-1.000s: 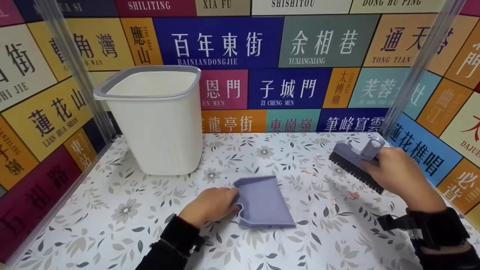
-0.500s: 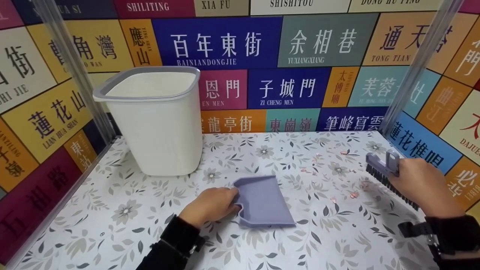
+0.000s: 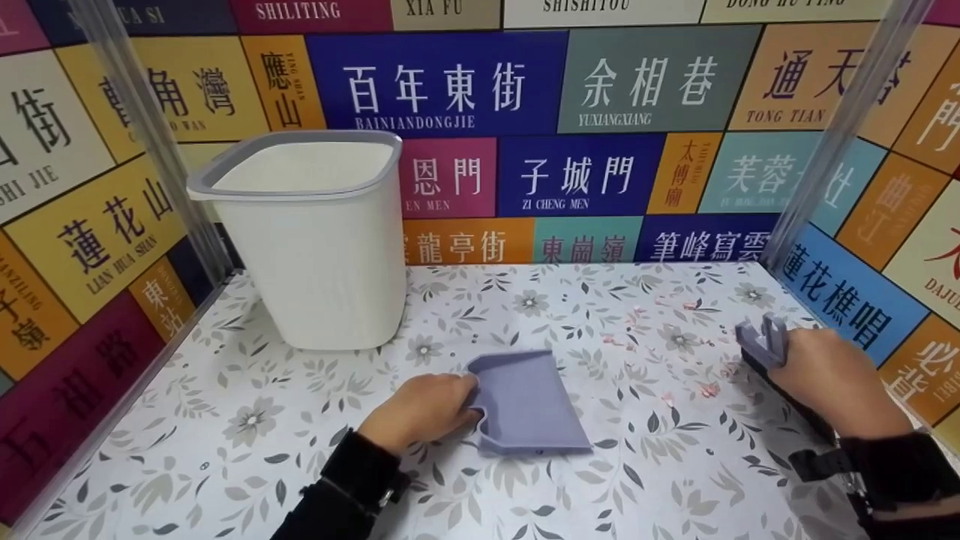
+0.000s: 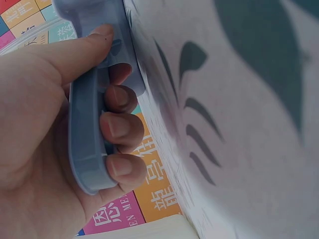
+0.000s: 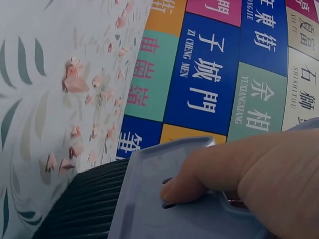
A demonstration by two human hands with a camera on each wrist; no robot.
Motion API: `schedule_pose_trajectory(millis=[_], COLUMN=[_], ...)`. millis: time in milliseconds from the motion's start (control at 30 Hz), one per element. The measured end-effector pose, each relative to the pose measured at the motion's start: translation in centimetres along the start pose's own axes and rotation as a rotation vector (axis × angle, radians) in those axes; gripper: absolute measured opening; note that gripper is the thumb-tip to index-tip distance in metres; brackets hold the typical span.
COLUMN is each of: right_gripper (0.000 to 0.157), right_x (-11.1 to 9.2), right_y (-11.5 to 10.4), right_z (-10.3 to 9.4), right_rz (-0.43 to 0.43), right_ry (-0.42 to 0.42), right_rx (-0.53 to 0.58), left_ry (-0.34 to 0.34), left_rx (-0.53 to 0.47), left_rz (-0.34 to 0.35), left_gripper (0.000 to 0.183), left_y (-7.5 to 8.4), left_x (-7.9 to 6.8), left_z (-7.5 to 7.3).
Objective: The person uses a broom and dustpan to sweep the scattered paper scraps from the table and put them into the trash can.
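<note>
The left hand point(image 3: 420, 409) grips with fingers point(image 4: 118, 125) curled, left thumb point(image 4: 75, 56) stretched forward; the right hand point(image 3: 836, 382) grips too, right thumb point(image 5: 192, 179) extended and pressing down.

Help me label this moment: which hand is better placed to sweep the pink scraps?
Probably the right hand: it holds the brush beside the pink scraps, while the left hand grips the dustpan.

On the table point(image 3: 600, 502), scraps point(image 3: 709, 391) lie between dustpan point(image 3: 529, 405) and brush point(image 3: 759, 346) — bin point(image 3: 315, 262) at back left.
</note>
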State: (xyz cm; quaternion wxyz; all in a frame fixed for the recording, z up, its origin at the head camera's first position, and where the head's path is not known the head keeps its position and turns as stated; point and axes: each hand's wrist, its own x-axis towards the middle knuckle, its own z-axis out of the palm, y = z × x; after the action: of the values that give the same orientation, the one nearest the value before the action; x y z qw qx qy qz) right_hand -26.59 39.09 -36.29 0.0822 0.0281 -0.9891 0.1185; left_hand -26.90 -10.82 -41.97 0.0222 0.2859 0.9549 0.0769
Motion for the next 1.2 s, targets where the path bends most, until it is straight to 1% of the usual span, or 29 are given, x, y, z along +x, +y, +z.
schedule_pose_trajectory(millis=[67, 233, 300, 367, 533, 667, 900, 1000, 1100, 1200], right_gripper=[0.050, 0.034, 0.034, 0.034, 0.028, 0.023, 0.021, 0.016, 0.014, 0.020], right_x=[0.1, 0.0, -0.1, -0.2, -0.3, -0.5, -1.0, -1.1, -1.3, -1.5], right_y=[-0.3, -0.8, -0.9, -1.1, -1.6, -2.2, -3.4, -3.9, -4.5, -5.1], right_z=[0.1, 0.3, 0.4, 0.4, 0.1, -0.1, -0.2, -0.2, -0.3, -0.3], right_rz=[0.000, -0.010, -0.019, -0.019, -0.006, -0.002, -0.019, -0.012, -0.009, -0.017], right_ry=[-0.009, -0.004, 0.005, -0.009, -0.092, -0.135, -0.155, -0.174, -0.188, -0.196], right_rx=[0.000, -0.001, -0.005, 0.004, 0.026, 0.029, 0.052, 0.065, 0.075, 0.092], left_ry=[0.002, 0.005, 0.006, 0.009, 0.014, 0.007, 0.004, 0.006, 0.010, 0.011], left_rx=[0.004, 0.010, 0.010, 0.012, 0.013, 0.006, 0.006, 0.010, 0.010, 0.009], left_rz=[0.002, 0.009, 0.014, 0.019, 0.024, 0.019, 0.014, 0.017, 0.021, 0.017], left_gripper=[0.027, 0.026, 0.026, 0.026, 0.026, 0.025, 0.025, 0.025, 0.025, 0.025], left_y=[0.0, 0.1, 0.1, 0.1, 0.1, 0.2, 0.1, 0.1, 0.1, 0.1], left_x=[0.0, -0.1, -0.1, -0.1, -0.1, -0.1, -0.1, 0.0, -0.1, -0.1], left_z=[0.0, -0.1, -0.2, -0.3, -0.2, -0.2, -0.2, -0.1, -0.1, -0.1])
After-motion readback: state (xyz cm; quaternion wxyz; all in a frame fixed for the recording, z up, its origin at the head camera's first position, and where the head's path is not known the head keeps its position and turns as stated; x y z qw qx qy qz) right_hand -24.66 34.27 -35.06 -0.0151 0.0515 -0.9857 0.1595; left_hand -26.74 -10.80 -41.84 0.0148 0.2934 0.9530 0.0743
